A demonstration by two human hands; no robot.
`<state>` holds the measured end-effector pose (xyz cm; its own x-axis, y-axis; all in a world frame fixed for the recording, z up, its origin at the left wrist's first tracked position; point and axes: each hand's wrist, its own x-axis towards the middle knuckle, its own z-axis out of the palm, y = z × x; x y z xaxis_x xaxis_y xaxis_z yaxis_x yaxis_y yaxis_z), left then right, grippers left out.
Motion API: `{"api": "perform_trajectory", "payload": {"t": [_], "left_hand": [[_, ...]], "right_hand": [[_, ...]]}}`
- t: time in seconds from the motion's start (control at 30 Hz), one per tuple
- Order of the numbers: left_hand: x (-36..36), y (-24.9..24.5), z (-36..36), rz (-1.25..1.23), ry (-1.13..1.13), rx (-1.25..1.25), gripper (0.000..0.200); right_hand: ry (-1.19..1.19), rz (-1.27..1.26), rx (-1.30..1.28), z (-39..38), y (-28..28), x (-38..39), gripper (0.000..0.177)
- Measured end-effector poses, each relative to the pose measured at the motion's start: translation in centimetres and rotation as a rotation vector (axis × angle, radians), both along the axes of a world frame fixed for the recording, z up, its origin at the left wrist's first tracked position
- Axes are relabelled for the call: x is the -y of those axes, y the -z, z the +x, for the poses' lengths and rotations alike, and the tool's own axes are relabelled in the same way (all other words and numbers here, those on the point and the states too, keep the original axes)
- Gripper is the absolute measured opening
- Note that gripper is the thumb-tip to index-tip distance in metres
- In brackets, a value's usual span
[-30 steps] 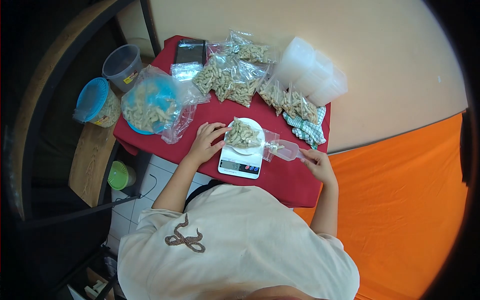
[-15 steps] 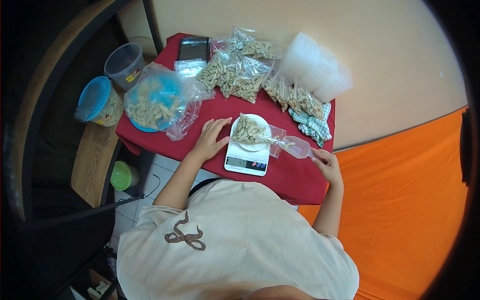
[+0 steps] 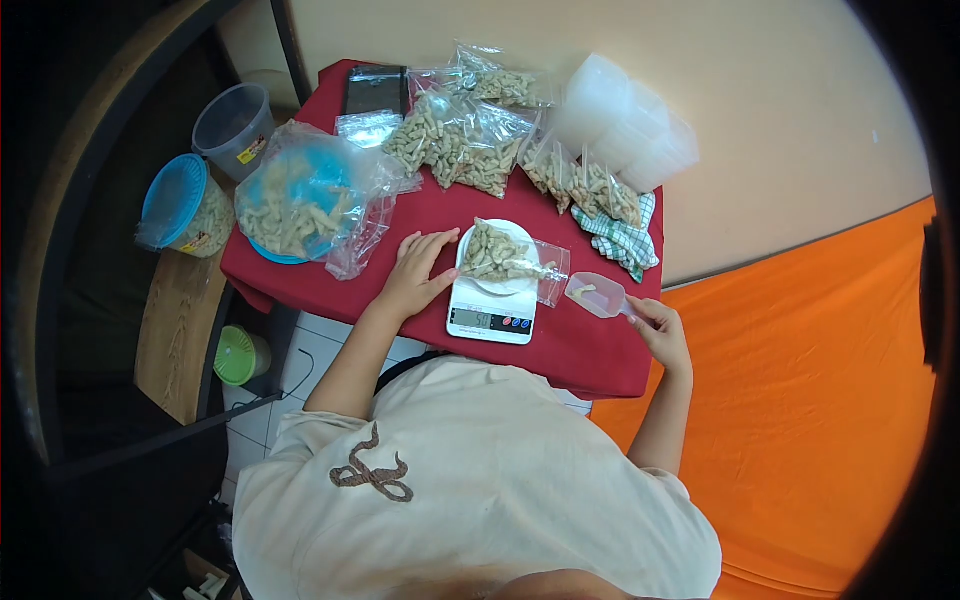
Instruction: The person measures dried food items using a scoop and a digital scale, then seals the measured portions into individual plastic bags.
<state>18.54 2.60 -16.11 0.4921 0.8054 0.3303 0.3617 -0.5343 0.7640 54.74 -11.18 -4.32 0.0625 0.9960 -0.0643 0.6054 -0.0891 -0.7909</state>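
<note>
A white digital kitchen scale (image 3: 490, 325) stands near the table's front, small digits on its display. On its round pan lies a clear plastic bag (image 3: 492, 252) with pale, short snack pieces inside, its mouth toward the right. My left hand (image 3: 418, 274) rests at the scale's left side, fingers stretched out, thumb close to the bag, holding nothing. In my right hand (image 3: 662, 332), a clear plastic scoop (image 3: 597, 296) is gripped by its handle. A few pieces lie in the scoop, which is just right of the bag's mouth.
Several filled bags (image 3: 460, 150) lie along the back of the red-covered table (image 3: 400, 325). A large bag of snacks (image 3: 295, 205) sits on a blue lid at left. Clear containers (image 3: 625, 115) and a checked cloth (image 3: 625, 240) are at back right. Tubs (image 3: 185, 205) stand left.
The scoop has pulled back slightly to the right from the bag's mouth, and fewer pieces show at the opening. The display digits have changed. My left hand stays beside the scale.
</note>
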Motion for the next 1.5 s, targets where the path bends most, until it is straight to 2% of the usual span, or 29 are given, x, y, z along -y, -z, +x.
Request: {"api": "perform_trajectory", "payload": {"t": [0.2, 0.37, 0.9, 1.3, 1.5], "left_hand": [[-0.1, 0.3, -0.1, 0.000, 0.004, 0.015, 0.058], [-0.1, 0.1, -0.1, 0.006, 0.001, 0.013, 0.058], [0.3, -0.3, 0.1, 0.029, -0.007, -0.027, 0.055], [0.5, -0.4, 0.4, 0.056, -0.043, -0.080, 0.054], [0.5, -0.2, 0.5, 0.058, -0.057, -0.018, 0.052]], "right_hand": [[0.017, -0.027, -0.008, -0.5, -0.5, 0.4, 0.029], [0.042, -0.068, 0.084, -0.3, -1.1, 0.3, 0.030], [-0.121, -0.113, 0.205, -1.3, -3.4, -3.4, 0.032], [-0.141, -0.149, 0.089, -0.5, -3.0, -3.8, 0.030], [-0.099, -0.056, -0.034, 1.6, -1.1, -2.3, 0.030]]}}
